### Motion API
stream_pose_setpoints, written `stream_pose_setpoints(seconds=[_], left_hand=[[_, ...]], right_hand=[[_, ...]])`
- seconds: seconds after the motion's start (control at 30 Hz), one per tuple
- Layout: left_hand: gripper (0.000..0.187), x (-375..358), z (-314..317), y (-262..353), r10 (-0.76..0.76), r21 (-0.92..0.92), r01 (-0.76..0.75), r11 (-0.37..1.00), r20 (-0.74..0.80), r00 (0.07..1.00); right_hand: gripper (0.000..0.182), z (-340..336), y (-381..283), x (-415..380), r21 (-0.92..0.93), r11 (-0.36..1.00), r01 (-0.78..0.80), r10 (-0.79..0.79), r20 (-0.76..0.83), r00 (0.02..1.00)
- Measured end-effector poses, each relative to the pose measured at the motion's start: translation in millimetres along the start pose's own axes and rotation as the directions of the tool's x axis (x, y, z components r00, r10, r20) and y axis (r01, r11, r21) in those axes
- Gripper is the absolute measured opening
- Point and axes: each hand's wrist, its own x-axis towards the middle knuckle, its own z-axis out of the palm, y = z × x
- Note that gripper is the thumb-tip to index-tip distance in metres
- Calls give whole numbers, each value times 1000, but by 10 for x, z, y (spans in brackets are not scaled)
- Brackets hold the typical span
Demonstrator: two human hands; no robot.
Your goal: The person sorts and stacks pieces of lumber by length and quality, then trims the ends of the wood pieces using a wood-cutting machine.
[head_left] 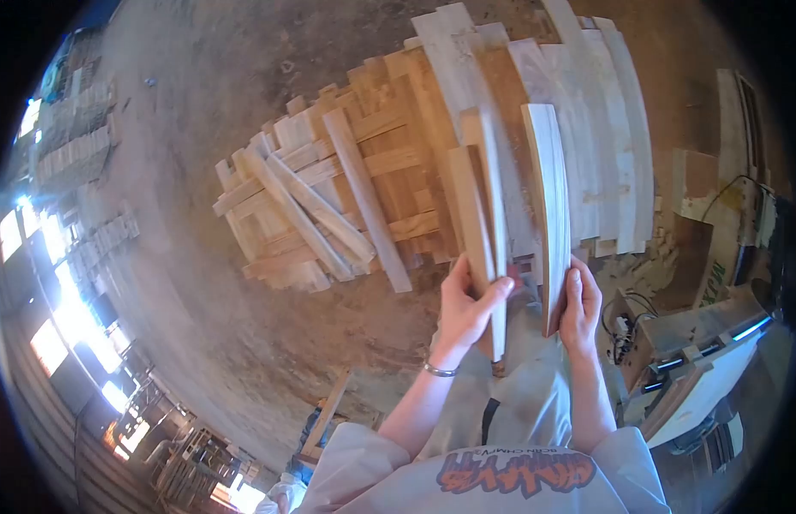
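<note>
My left hand (468,307) is closed round two narrow wooden boards, a browner board (471,210) and a paler board (495,231) side by side, with the thumb across the near face. In my right hand (579,304) is a third wooden board (548,201), gripped along its right edge near the lower end. All three boards point away from me, and a gap separates the right one from the pair. Beyond them lies a wide pile of planks (608,146) on the floor, partly hidden behind the held boards.
Shorter, loose planks (359,193) lie across the pile's left part. To the right stands a machine or bench (697,377) with cables beside it. More stacked wood (77,154) is at the far left, near bright windows (68,300). The floor (201,128) looks dusty.
</note>
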Motion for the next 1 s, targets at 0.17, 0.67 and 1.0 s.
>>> stream_pose_setpoints(seconds=[0.17,0.67,1.0], left_hand=[[40,-64,80,92,43,169,-37,985,-28,999],[40,38,-76,-333,73,180,-44,983,-157,985],[32,399,-225,-368,45,123,-37,992,-68,997]], right_hand=[[31,207,32,-167,-110,988,108,-108,4,994],[64,331,-92,-132,-484,841,243,-59,364,929],[75,188,160,1217,-933,342,114,-477,-67,876]])
